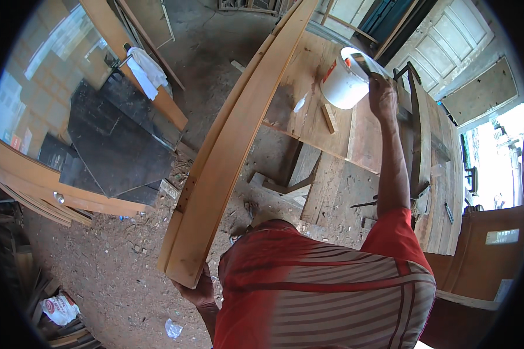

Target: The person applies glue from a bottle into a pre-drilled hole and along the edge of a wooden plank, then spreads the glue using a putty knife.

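Observation:
A long wooden board with a second strip along its left side runs from my body to the far edge of the workbench. My left hand is closed round the board's near end, its fingers partly hidden beneath. On the bench's far part, a white bucket leans to one side, its opening facing away and to the right. My right hand is closed at the bucket's rim. Whether the bucket touches the bench, I cannot tell. Near it are a short wood block and a small white object.
At left lean a glazed wooden door frame and dark panels, with a white cloth on its handle. More planks stand at right. Wood scraps and shavings litter the floor. A white panelled door is at the back.

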A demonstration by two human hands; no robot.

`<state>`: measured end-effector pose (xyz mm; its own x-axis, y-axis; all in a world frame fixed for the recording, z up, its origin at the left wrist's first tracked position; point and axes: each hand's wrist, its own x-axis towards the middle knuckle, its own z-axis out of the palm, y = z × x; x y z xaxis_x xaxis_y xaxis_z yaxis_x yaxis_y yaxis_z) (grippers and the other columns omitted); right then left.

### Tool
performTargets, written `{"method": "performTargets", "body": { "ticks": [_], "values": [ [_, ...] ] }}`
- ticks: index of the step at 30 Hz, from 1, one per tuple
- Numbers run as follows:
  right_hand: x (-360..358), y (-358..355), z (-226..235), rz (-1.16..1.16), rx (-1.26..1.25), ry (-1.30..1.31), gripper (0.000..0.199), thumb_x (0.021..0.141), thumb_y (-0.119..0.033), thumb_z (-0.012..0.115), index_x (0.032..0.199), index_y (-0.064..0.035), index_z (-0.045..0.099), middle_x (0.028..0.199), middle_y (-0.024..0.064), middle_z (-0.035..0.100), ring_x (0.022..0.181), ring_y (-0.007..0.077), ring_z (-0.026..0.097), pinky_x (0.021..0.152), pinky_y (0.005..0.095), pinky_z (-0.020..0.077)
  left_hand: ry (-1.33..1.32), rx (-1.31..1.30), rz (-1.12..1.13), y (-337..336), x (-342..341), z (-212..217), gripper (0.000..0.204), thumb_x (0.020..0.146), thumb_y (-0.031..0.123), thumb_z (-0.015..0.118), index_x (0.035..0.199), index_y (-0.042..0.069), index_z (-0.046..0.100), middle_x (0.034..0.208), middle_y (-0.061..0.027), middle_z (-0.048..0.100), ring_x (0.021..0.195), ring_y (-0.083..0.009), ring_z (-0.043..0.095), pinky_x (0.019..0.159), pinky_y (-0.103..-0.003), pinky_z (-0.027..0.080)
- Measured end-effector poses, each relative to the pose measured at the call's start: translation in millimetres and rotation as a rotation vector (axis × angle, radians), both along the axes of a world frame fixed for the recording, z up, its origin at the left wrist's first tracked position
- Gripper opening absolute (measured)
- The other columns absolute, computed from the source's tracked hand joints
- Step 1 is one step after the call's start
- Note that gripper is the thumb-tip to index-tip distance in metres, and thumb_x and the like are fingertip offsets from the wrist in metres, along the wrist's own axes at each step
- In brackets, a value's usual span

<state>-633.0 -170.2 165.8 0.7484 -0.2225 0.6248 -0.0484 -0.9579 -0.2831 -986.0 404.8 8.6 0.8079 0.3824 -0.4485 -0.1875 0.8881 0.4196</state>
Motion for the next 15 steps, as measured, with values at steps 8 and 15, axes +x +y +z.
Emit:
{"method": "performTargets", "body": {
  "ticks": [8,15],
  "values": [
    [74.4,-104.7,-38.5,-0.327,-0.675,0.385,0.023,0.099,-0.015,0.050,0.112,-0.0106,0.069,0.119,0.0166,0.068,0.110,0.0349,0.066,0.091,0.0450,0.0555,-0.018,0.012,0.045,8.6,-20.6,-20.2,0.083,0.092,0.059,0.065,0.155,0.012,0.038,0.153,-0.0166,0.047,0.140,-0.0376,0.047,0.109,-0.056,0.051],
    [41.9,-78.8,-49.1,-0.267,-0.877,0.012,0.018,0.095,-0.026,0.066,0.102,-0.0106,0.073,0.088,0.0102,0.073,0.078,0.0310,0.072,0.064,0.0444,0.0567,-0.038,0.082,0.018,13.9,-26.2,-39.2,0.065,0.101,0.061,0.049,0.150,0.018,0.046,0.145,-0.0074,0.054,0.135,-0.0285,0.051,0.113,-0.052,0.041]
  ]
}}
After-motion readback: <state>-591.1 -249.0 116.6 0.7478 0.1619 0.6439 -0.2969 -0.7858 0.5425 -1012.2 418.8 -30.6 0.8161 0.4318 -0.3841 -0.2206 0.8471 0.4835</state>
